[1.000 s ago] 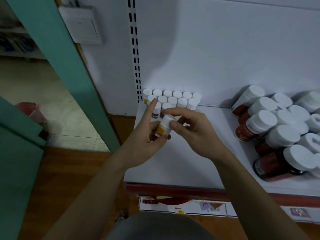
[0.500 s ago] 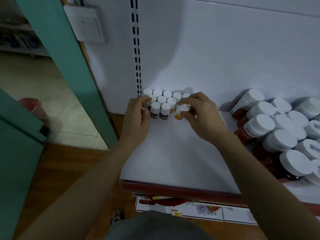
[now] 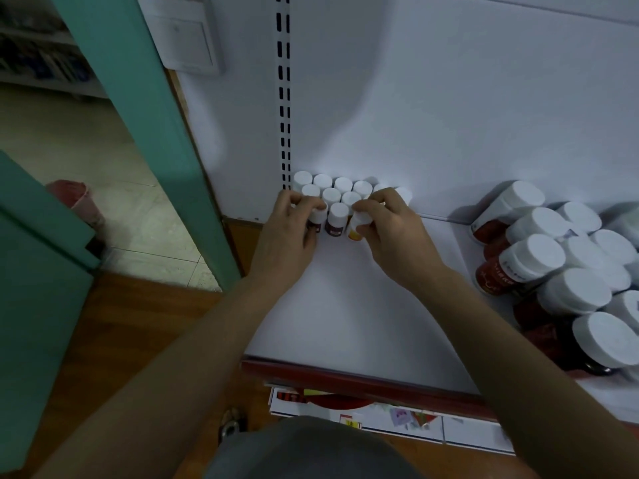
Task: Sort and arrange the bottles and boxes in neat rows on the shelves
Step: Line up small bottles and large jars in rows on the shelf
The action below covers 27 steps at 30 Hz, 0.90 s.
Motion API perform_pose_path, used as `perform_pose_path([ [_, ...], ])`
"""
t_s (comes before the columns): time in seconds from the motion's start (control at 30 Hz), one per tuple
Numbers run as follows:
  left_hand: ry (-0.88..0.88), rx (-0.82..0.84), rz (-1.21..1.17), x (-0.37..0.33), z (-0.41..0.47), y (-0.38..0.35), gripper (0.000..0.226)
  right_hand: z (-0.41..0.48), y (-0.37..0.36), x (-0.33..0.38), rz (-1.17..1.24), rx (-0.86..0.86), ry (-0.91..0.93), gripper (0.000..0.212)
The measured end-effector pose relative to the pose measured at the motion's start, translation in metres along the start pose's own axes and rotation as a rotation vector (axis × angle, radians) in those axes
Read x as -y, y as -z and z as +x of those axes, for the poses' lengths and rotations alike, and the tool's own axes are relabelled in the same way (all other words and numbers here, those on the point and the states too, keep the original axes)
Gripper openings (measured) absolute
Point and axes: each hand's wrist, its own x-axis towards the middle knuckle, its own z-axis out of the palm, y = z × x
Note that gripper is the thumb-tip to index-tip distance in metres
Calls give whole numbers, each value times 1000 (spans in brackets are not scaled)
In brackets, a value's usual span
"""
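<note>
Both hands have closed in on the front row of small bottles, and the orange one has come down to the shelf.
Left hand [image 3: 287,233] pinches a dark-labelled bottle [image 3: 316,220] at its fingertips; just right of it stands a second dark bottle [image 3: 337,219] (untouched, as far as shows), with the white-capped cluster [image 3: 342,188] packed beyond the knuckles. Right hand [image 3: 394,229] curls its fingers round the orange-labelled bottle [image 3: 356,230], set on the white shelf [image 3: 345,305] beside that second bottle. Well right of its wrist, large red bottles [image 3: 553,271] lie heaped.
</note>
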Motion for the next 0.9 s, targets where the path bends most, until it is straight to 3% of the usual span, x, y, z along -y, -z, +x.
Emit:
perform_pose_path([
  [0.4,-57,-27,-1,2,-2,-4,37,-4,-11,0,2,-72,5,33],
  [0.6,-65,-29,1,2,-4,-3,38,-8,-2,10,2,-12,-31,46],
  [0.77,0,-32,-35,0,-12,3,48,-45,35,32,4,-90,-212,39],
  [0.9,-45,-84,-115,-14,-25,13,34,-67,103,32,-242,-121,-335,38],
])
